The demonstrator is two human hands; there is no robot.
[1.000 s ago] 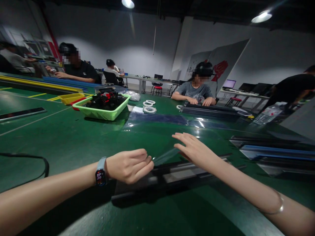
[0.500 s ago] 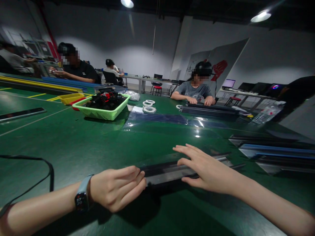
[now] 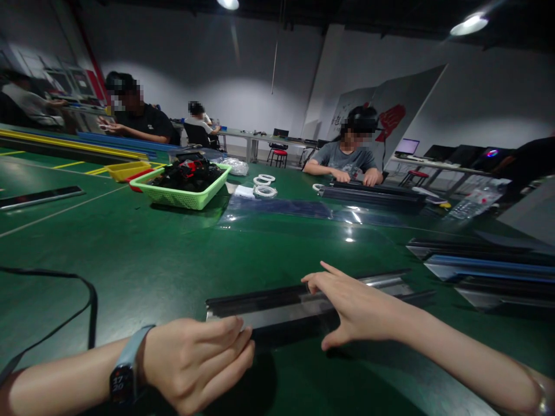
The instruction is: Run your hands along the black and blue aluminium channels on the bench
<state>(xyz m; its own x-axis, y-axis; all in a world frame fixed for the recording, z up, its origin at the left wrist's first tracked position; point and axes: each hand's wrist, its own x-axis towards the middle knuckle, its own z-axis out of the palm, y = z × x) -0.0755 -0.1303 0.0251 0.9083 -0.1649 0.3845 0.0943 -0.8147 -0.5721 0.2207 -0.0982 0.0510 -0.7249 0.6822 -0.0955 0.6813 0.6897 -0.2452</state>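
Note:
A dark channel-shaped profile (image 3: 277, 312) with a pale grey inner face lies on the green table in front of me. My left hand (image 3: 202, 358) is at its near left part, fingers closed together in a pinch; what sits between the fingertips is too small to name. Over the right part of the profile is my right hand (image 3: 353, 300), thumb and fingers spread apart on either side of it. Whether the right fingertips touch the profile cannot be told.
Black parts fill a green basket (image 3: 186, 199). Beyond the profile lie clear film (image 3: 277, 209) and white rings (image 3: 264, 190). More profiles (image 3: 489, 270) rest at right, a phone (image 3: 41, 197) at left, a black strap (image 3: 92, 306) nearer. A person (image 3: 347, 156) works across the table.
My left hand has moved down and left, uncovering the profile's left end. My right hand has lowered slightly, its thumb further from the fingers.

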